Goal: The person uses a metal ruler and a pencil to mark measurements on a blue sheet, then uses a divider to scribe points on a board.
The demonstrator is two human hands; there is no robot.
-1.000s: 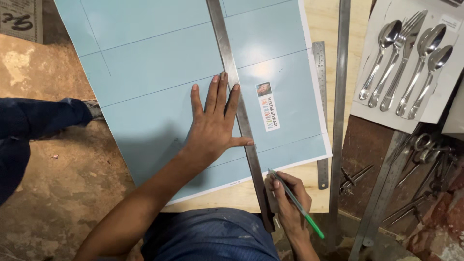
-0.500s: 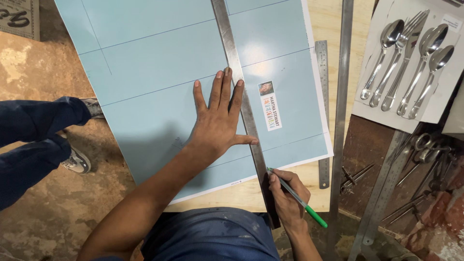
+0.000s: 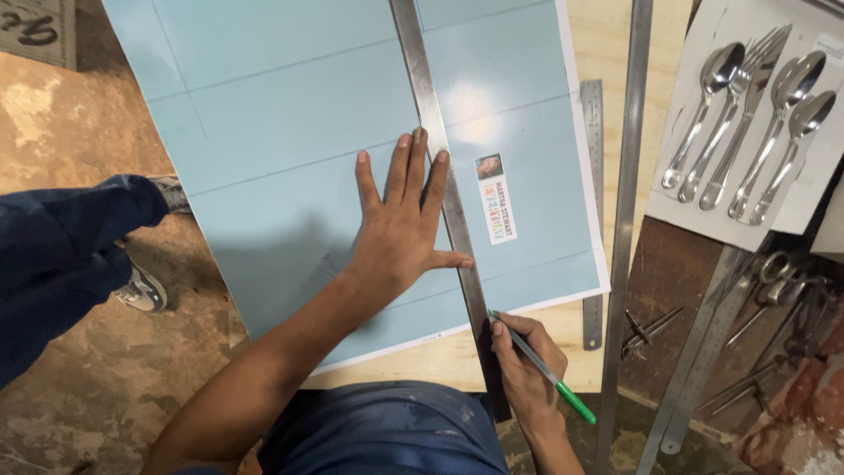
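The right hand (image 3: 520, 368) has its grip pinched around a green pen (image 3: 547, 372), thumb and fingers closed on the barrel, with the tip set at the right edge of a long steel ruler (image 3: 440, 176) near the bottom edge of a pale blue sheet (image 3: 281, 132). The left hand (image 3: 400, 230) has no grip on anything: its fingers are spread flat, the palm pressing on the sheet and the fingertips and thumb resting against the ruler to hold it down. The ruler runs slanted from the top of the view down to just past the sheet's near edge, crossing faint pencil lines drawn across the blue surface. A small printed label (image 3: 495, 198) is stuck on the sheet just right of the ruler. The sheet lies on a light wooden worktop (image 3: 607, 44), hanging over its left edge above a mottled brown floor (image 3: 79, 114). To the right of the sheet lie a short steel ruler (image 3: 592, 202) and a longer metal straightedge (image 3: 629, 193). Further right, a white card holds a set of spoons and a fork (image 3: 747, 123), with scissors and other metal tools (image 3: 774, 281) below. At the left, another person's blue-trousered leg (image 3: 61, 255) and shoe stand on the floor.
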